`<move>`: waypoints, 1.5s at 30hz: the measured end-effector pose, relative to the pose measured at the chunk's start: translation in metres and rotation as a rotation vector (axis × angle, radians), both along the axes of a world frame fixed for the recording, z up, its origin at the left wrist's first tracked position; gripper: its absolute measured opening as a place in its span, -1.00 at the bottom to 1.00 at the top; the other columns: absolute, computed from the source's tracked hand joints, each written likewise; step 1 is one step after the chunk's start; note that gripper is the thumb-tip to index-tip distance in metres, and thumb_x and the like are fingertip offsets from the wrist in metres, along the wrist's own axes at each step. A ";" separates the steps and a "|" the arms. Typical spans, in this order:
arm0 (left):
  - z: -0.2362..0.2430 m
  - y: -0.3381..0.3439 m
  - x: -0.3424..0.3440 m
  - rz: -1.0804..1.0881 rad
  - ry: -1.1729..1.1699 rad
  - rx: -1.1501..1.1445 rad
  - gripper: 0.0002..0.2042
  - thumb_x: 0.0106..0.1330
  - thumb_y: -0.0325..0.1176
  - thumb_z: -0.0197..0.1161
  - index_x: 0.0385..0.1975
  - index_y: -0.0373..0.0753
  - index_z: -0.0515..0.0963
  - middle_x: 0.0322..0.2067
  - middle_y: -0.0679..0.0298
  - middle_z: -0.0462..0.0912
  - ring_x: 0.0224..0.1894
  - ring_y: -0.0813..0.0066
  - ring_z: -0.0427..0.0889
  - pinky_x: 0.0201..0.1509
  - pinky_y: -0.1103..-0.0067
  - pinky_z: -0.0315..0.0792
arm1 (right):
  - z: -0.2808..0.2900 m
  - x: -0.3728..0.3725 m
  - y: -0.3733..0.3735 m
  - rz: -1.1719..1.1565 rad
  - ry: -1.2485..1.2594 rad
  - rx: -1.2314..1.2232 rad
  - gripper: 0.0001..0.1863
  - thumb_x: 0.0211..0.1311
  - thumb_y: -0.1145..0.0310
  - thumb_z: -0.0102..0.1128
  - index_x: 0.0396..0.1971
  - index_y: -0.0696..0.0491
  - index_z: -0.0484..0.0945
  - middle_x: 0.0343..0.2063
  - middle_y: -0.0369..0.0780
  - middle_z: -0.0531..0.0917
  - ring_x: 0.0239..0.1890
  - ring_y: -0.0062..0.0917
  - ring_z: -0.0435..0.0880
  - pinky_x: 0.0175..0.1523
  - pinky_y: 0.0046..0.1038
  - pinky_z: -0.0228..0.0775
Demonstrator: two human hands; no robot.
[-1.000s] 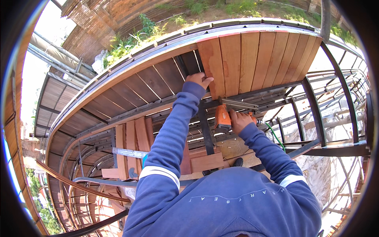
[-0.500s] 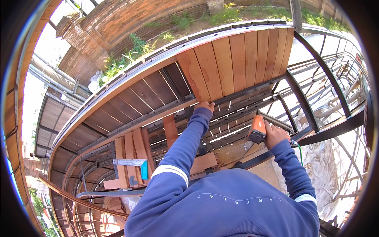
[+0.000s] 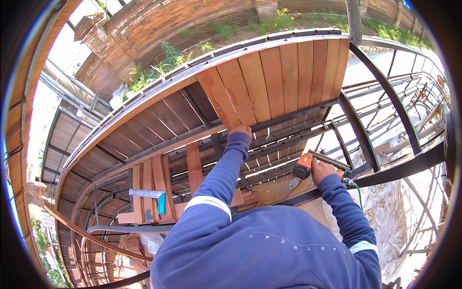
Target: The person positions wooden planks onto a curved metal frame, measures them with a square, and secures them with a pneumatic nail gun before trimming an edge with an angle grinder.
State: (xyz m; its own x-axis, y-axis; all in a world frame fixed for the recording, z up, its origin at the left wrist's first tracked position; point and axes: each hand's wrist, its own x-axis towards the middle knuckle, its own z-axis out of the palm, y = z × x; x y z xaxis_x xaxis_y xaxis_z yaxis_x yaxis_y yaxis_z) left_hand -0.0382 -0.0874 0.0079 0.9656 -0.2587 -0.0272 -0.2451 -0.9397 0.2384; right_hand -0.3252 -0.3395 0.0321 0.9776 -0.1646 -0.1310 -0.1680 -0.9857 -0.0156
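Observation:
My left hand (image 3: 242, 129) is closed at the lower end of the reddish-brown wooden slats (image 3: 248, 91), by the leftmost ones of the row. Its fingertips are partly hidden behind the knuckles. The slats lie side by side across a curved dark metal frame (image 3: 293, 111). In my right hand (image 3: 321, 171) is an orange and black nail gun (image 3: 303, 166), held by its grip apart from the slats. A green hose (image 3: 360, 195) hangs from its rear.
Left of the slats, dark panels (image 3: 154, 115) show through the frame. Loose boards (image 3: 147, 185) lie lower left, bearing a teal-handled square (image 3: 161, 203). Bare curved beams (image 3: 399, 103) span the right side. A brick wall (image 3: 202, 19) and plants (image 3: 171, 54) stand beyond.
The view has shifted, so the slats appear farther left. My left hand stays at the slat ends, its fingers more tightly curled. The nail gun has turned slightly, showing more of its length.

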 end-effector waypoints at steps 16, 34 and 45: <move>0.033 0.068 -0.260 -0.097 0.167 -0.660 -0.61 0.40 -0.12 0.15 -0.58 -0.31 0.54 -0.66 0.01 0.53 -0.58 0.05 0.52 -0.45 0.32 0.38 | -0.078 0.059 -0.025 0.052 0.609 -0.099 -0.59 0.34 0.16 0.06 0.10 0.03 0.55 0.01 -0.10 0.68 0.07 -0.25 0.68 0.14 -0.22 0.50; 0.040 0.196 -0.373 0.079 0.310 -0.797 -0.69 0.41 -0.23 0.16 -0.52 -0.30 0.59 -0.64 0.22 0.60 -0.58 0.46 0.60 -0.43 0.52 0.44 | -0.117 0.051 -0.057 -0.316 0.773 -0.056 -0.56 0.41 0.13 0.03 0.18 0.00 0.54 0.22 -0.19 0.54 0.24 -0.27 0.54 0.29 -0.19 0.40; 0.026 0.312 -0.428 0.107 0.309 -0.883 -0.69 0.44 -0.27 0.16 -0.49 -0.36 0.61 -0.61 0.28 0.62 -0.58 0.63 0.57 -0.48 0.65 0.49 | -0.029 -0.014 0.013 -0.461 0.274 0.028 -0.69 0.28 0.26 0.12 -0.04 -0.03 0.67 0.04 -0.10 0.66 0.10 -0.29 0.65 0.24 -0.25 0.39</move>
State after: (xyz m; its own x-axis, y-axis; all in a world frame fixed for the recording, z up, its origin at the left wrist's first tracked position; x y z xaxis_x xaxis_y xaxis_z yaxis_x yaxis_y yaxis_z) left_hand -0.4658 0.2242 0.0339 0.9681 -0.2186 -0.1225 0.0250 -0.4022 0.9152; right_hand -0.3394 -0.3261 0.0027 0.7341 -0.5614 -0.3820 -0.5848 -0.8086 0.0646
